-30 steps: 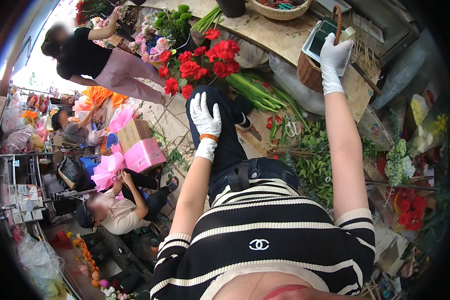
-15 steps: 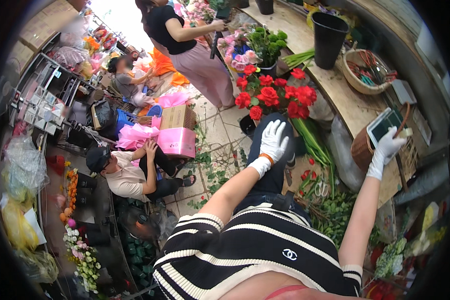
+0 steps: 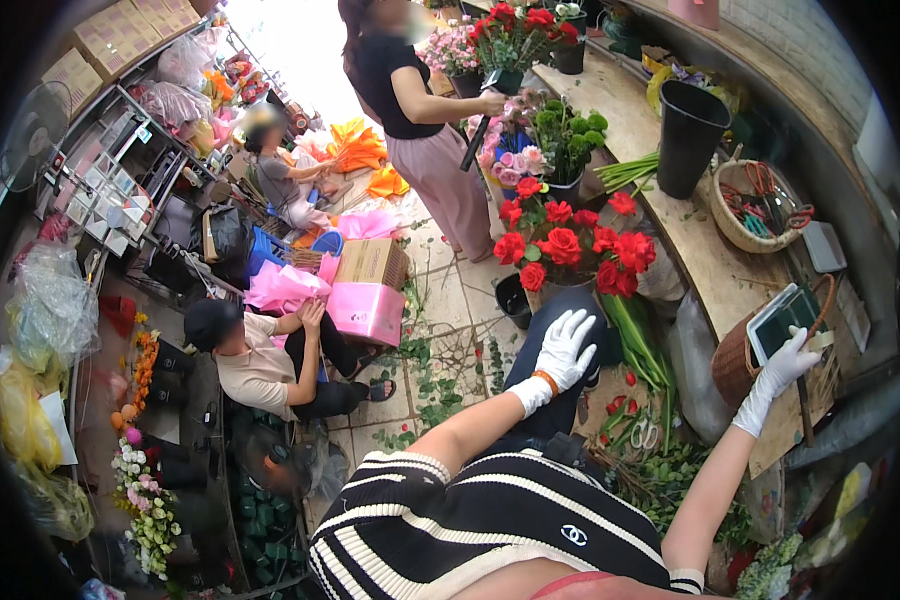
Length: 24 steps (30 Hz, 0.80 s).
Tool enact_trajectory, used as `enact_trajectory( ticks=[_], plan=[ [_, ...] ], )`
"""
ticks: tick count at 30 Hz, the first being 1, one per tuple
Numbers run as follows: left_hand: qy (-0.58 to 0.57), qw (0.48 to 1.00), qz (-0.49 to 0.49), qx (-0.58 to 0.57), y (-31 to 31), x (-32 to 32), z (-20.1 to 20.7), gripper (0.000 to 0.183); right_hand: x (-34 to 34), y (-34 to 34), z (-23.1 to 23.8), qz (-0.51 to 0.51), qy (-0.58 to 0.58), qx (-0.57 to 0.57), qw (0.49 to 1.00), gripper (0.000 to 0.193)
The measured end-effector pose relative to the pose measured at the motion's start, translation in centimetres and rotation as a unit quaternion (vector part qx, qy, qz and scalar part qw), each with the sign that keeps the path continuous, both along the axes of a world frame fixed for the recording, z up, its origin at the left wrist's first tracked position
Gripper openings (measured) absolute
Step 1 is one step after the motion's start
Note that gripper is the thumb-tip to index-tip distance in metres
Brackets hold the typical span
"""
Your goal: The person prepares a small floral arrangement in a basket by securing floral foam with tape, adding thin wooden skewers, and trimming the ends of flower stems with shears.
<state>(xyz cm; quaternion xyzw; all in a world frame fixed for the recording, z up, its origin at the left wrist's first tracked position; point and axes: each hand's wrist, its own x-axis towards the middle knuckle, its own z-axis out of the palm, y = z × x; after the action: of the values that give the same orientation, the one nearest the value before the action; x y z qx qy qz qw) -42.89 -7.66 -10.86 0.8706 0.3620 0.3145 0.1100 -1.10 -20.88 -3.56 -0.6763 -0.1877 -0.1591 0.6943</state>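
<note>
My left hand, in a white glove with an orange band at the wrist, lies flat with spread fingers on my knee in dark jeans. It holds nothing. My right hand, also white-gloved, is at the bench edge with a finger stretched onto the lower edge of a tablet. The tablet leans in a brown wicker basket with a tall handle. A small cream piece sits beside the fingers; whether they touch it I cannot tell. Red roses stand just beyond my knee.
A wooden bench on the right bears a black bucket and a round tool basket. Scissors lie among cut greenery by my leg. One person sits beside a pink box; another stands ahead, and a third sits farther back.
The view has shifted, so most things appear lower and further right. My left hand stays on my knee, and my right hand stays at the tablet with a finger extended.
</note>
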Motion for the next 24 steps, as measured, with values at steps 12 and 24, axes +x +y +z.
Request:
enact_trajectory(
  ticks=[12,24],
  plan=[
    [-0.086,0.996,-0.017,0.003,3.9,3.7,2.7,0.059,-1.2,0.2,1.8,-0.049,-0.008,-0.059,0.997,0.028],
    [0.052,0.995,-0.080,0.034,10.1,5.6,0.8,0.057,-0.6,0.3,0.5,-0.049,-0.022,-0.011,0.999,0.032]
  ],
)
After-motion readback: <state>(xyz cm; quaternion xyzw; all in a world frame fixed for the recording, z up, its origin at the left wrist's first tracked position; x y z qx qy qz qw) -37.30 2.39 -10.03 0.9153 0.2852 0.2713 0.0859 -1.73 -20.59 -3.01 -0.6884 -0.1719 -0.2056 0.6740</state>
